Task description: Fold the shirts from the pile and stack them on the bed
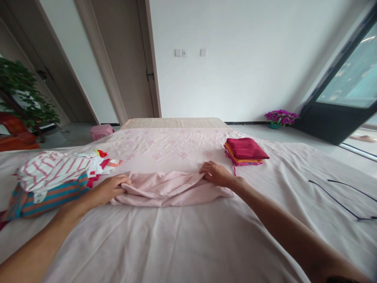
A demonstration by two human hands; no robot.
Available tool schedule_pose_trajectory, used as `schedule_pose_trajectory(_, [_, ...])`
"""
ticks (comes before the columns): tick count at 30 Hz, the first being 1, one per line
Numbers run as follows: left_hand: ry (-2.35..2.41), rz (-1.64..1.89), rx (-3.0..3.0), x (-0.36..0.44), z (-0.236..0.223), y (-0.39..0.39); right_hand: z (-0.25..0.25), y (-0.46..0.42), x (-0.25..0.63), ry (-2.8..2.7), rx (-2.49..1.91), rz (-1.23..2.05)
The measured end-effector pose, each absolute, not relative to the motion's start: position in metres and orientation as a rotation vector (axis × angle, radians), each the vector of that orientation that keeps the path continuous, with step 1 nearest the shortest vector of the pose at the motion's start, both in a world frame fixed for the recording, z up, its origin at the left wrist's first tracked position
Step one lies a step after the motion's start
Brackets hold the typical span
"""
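Note:
A pale pink cloth garment (pixel 165 190) lies in a long, loosely folded strip across the bed sheet in front of me. Its exact kind cannot be made out. My left hand (pixel 116 185) pinches its left end, fingers closed on the fabric. At the other end my right hand (pixel 216 173) grips the upper edge near the right corner. Between the two hands the cloth sags in soft creases. Just beyond my right hand sits a neat stack of folded clothes (pixel 247 151), dark red on top with orange below.
Left of my left hand lies a loose heap of striped clothes (pixel 55 173). Dark thin-framed glasses (pixel 359 218) rest on the sheet (pixel 182 247) at the right. A pink stool (pixel 101 132), a potted plant (pixel 26 98) and purple flowers (pixel 281 118) stand beyond the bed.

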State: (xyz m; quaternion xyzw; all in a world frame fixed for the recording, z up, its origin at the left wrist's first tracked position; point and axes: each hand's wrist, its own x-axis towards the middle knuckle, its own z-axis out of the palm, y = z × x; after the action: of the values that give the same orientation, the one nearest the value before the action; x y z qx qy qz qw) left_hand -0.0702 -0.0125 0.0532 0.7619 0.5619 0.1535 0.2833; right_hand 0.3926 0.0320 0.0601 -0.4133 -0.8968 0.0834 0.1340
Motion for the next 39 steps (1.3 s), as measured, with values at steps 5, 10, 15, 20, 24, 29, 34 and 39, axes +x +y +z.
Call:
schedule_pose_trajectory(5, [1.474, 0.709, 1.725, -0.079, 0.081, -0.003, 0.098, 0.054, 0.406, -2.638, -1.316, 0.818])
schedule_pose_trajectory(10, [1.765, 1.14, 1.489, -0.068, 0.101, 0.056, 0.12, 0.095, 0.407, -2.114, -1.697, 0.236])
schedule_pose_trajectory(15, [2.041, 1.12, 1.818, -0.051, 0.078, 0.07, 0.083, 0.096, 0.409, -2.148, -1.632, 0.199])
schedule_pose_trajectory(20, [1.795, 0.691, 2.077, -0.036, 0.042, 0.03, 0.057, 0.064, 0.414, -2.439, -1.431, 0.461])
schedule_pose_trajectory(24, [1.84, 0.575, 2.204, -0.029, 0.031, 0.007, 0.062, 0.047, 0.412, -2.559, -1.563, 0.325])
schedule_pose_trajectory(29, [1.635, 0.89, 1.877, -0.026, 0.045, -0.021, 0.068, 0.037, 0.414, -2.579, -1.547, 0.176])
schedule_pose_trajectory(34, [1.388, 0.835, 1.209, -0.034, 0.064, -0.055, 0.091, 0.02, 0.428, -2.458, -1.569, 0.678])
schedule_pose_trajectory(39, [1.17, 0.34, 1.292, -0.056, 0.077, -0.075, 0.105, 0.0, 0.439, -2.418, -1.206, 1.847])
